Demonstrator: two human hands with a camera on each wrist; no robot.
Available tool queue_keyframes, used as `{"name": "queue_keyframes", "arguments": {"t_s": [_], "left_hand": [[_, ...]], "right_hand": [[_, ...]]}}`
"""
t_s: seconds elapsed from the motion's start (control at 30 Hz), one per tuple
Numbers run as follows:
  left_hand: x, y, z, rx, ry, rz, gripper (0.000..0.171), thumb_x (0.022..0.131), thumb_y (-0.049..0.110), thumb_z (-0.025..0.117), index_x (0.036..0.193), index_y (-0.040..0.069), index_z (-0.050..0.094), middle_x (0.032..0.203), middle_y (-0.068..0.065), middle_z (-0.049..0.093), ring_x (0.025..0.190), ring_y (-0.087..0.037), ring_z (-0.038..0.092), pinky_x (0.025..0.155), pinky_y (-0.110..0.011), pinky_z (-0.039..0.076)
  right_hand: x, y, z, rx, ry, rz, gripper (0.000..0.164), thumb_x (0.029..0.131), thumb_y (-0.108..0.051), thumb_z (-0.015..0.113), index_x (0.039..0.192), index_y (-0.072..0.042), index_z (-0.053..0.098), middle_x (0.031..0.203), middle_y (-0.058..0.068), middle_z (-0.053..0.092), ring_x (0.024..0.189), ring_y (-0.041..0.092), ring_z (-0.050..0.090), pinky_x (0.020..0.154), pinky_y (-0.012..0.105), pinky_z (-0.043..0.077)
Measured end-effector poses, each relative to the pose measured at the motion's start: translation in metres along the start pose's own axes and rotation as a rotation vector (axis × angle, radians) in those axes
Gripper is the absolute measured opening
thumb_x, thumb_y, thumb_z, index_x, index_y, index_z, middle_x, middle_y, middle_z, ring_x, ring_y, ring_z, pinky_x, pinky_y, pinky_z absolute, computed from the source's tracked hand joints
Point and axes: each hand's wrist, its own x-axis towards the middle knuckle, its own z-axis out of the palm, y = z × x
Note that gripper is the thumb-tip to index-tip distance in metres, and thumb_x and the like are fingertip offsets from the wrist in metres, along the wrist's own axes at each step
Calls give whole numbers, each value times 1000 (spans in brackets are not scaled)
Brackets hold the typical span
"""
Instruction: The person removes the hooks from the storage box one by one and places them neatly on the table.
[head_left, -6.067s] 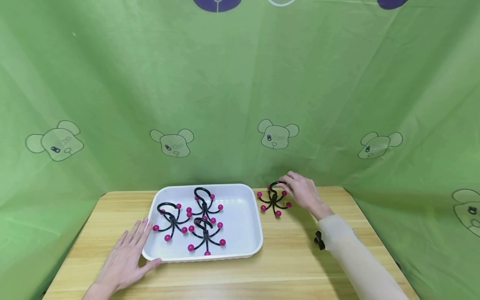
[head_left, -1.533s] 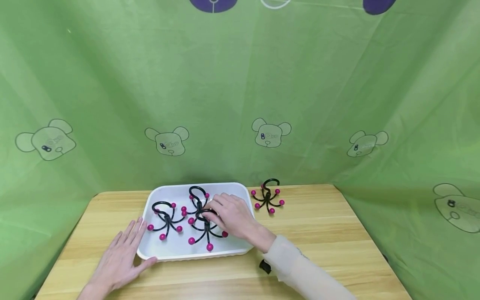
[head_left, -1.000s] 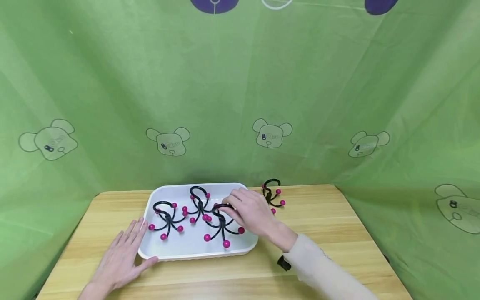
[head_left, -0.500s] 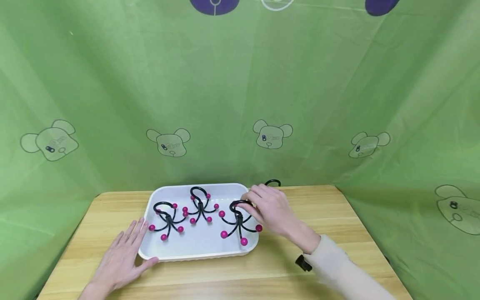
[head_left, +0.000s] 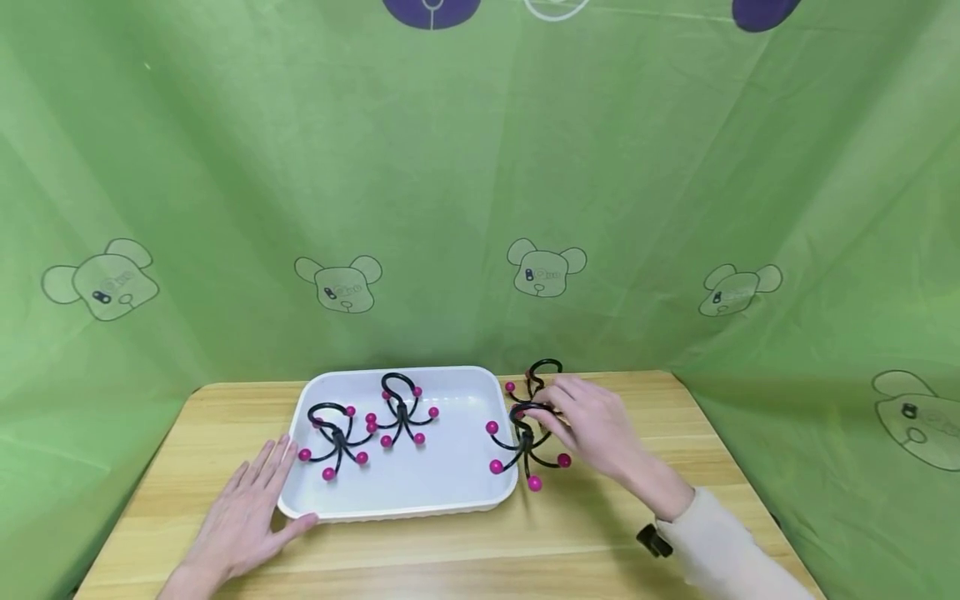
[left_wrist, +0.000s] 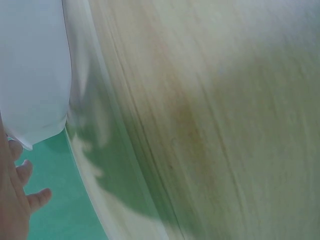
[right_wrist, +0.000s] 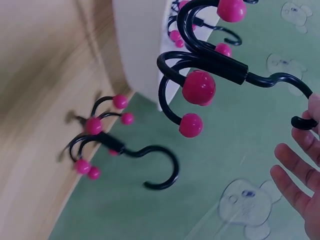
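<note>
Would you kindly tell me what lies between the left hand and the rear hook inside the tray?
The head view shows the white tray's left rim, then another pink-balled black hook.

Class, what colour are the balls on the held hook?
The balls are pink, clearest in the right wrist view.

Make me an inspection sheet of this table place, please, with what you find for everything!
Surface: wooden table, light-coloured.
Job's things: white tray holding two black hooks with pink balls; one similar held hook; one standing hook on the table, right of the tray.
Clutter: nothing seen.
Grips: left grip at the tray's left edge, fingers straight; right grip pinching the held hook's curved end.
Cables: nothing seen.
Surroundings: green curtain with printed animal faces.
</note>
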Motion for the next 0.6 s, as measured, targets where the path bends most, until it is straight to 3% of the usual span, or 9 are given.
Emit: {"name": "queue_keyframes", "arguments": {"t_s": [0.13,0.23,0.43,0.5,0.6], "left_hand": [[0,0,-1,-6,-5,-5,111,87,72,67,168,8,26,171,-19,35,153,-43,42,120,-63,40],[-1,0,0,-6,-10,-6,111,87,73,67,168,8,26,171,-19,35,154,-43,42,120,-63,39],[-1,-1,2,-11,-14,-7,112,87,72,68,168,8,25,172,-19,33,154,-42,40,121,-62,39],[-1,-1,3,-10,-9,-9,111,87,71,68,168,8,25,172,-19,33,155,-42,40,134,-57,20],[-1,-2,3,-9,-12,-8,111,88,72,67,168,7,24,173,-18,30,161,-38,30,135,-57,18]], "right_hand": [[-15,11,-3,-5,-40,41,23,100,-37,70,96,-15,71,88,-2,70,75,14,66,63,30,59],[-26,19,-4,-17,-65,66,20,97,-34,73,97,-15,71,88,-3,70,73,12,65,61,27,57],[-43,36,-7,-31,-101,106,39,107,-48,55,98,-14,71,91,-1,74,74,13,68,59,25,56],[-47,43,-9,-40,-113,113,41,107,-50,53,99,-14,72,91,-1,75,74,14,68,58,25,55],[-54,53,-11,-46,-143,138,24,102,-39,67,99,-15,72,92,-2,75,74,14,69,57,25,53]]}}
